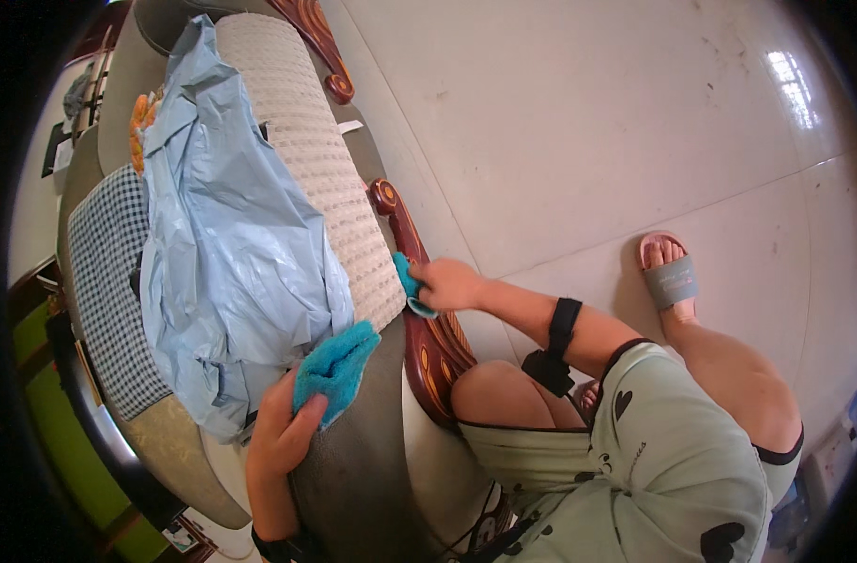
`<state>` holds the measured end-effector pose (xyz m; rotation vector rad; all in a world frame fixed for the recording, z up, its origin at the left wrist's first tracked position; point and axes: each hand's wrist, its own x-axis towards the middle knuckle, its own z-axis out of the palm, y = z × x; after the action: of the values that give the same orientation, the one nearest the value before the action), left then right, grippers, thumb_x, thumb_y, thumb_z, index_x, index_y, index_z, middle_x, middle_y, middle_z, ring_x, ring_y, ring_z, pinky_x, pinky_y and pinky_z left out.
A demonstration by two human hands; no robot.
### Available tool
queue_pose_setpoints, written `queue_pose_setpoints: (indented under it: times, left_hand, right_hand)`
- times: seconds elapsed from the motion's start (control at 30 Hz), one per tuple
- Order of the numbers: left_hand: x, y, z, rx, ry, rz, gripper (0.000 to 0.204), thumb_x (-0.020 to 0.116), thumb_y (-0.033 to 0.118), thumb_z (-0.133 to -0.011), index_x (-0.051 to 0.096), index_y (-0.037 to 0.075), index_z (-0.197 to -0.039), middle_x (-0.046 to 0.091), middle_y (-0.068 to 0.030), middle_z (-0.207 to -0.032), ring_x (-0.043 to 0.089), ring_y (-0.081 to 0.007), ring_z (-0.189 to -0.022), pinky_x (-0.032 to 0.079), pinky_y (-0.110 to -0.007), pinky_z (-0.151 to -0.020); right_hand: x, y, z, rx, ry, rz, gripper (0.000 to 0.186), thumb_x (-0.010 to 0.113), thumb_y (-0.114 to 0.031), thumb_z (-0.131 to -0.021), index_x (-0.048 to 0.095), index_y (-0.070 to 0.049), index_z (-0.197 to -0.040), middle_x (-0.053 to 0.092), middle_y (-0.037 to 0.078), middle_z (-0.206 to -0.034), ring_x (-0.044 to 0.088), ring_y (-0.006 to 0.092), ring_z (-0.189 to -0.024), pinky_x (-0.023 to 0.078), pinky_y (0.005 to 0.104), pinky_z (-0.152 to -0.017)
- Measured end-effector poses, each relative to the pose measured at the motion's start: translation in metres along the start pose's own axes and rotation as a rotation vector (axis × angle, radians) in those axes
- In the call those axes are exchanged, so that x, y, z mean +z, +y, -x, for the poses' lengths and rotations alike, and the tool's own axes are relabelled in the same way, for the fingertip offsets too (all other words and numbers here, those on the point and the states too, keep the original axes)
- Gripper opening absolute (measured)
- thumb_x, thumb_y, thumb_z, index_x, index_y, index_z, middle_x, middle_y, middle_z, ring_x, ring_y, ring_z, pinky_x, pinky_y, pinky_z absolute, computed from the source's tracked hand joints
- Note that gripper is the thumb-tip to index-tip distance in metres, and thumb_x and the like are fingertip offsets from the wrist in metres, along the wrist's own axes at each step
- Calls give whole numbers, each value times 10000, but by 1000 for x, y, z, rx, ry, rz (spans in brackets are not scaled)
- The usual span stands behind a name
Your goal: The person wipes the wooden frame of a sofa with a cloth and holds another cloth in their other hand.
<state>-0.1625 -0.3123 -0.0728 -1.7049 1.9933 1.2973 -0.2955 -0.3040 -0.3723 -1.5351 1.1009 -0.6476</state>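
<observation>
My left hand [278, 433] grips a folded teal cloth [339, 371], thumb on top, over the grey seat [344, 479] of a sofa. Farther right, the fingers of my right hand [449, 284] are closed on another teal cloth [406, 274], which lies against the carved dark-wood trim [412, 225] on the sofa's edge. That cloth is partly hidden by the fingers. A crumpled pale-blue plastic bag [231, 216] lies just beyond my left hand. Beside the bag stretches a beige ribbed cushion [297, 103], its near end close to both cloths.
At the left are a black-and-white checkered cushion [109, 272] and an orange item [138, 127] partly behind the bag. The pale tiled floor [541, 113] spans the right side. My slippered foot [671, 281] rests there, and my bent knee [504, 399] is close to the wooden trim.
</observation>
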Motion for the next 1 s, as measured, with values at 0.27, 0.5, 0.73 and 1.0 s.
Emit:
queue_pose_setpoints:
  times: [0.27, 0.5, 0.73, 1.0]
  left_hand:
    - [-5, 1, 1, -55, -2, 96, 319, 482, 127, -826, 498, -56, -1087, 552, -113, -893, 505, -162, -811, 402, -272, -747]
    - [-10, -5, 3, -90, -11, -46, 357, 512, 148, -807, 495, -64, -1093, 567, -155, -928, 542, -242, -835, 407, -307, -780]
    - [-10, -1, 2, -41, -40, -16, 376, 529, 136, -794, 490, -63, -1110, 564, -178, -977, 538, -261, -896, 395, -324, -816]
    - [0, -3, -2, 1, -22, 104, 346, 512, 123, -819, 490, -54, -1115, 563, -133, -935, 525, -208, -858, 398, -299, -794]
  right_hand:
    - [-9, 28, -50, -108, 479, 48, 219, 510, -78, -688, 563, -93, -900, 584, 130, -884, 571, 337, -764, 464, 436, -659]
    - [-14, 27, -58, -148, 674, -18, 278, 558, -147, -747, 498, -84, -1012, 562, 134, -868, 559, 343, -767, 460, 428, -645]
    - [-10, 22, -88, -14, 511, 170, 343, 543, -186, -754, 504, -149, -1092, 598, 136, -798, 586, 328, -709, 471, 430, -604]
    - [-11, 27, -56, 97, 291, 141, 267, 514, -212, -735, 591, -131, -978, 617, 150, -794, 601, 322, -743, 475, 441, -653]
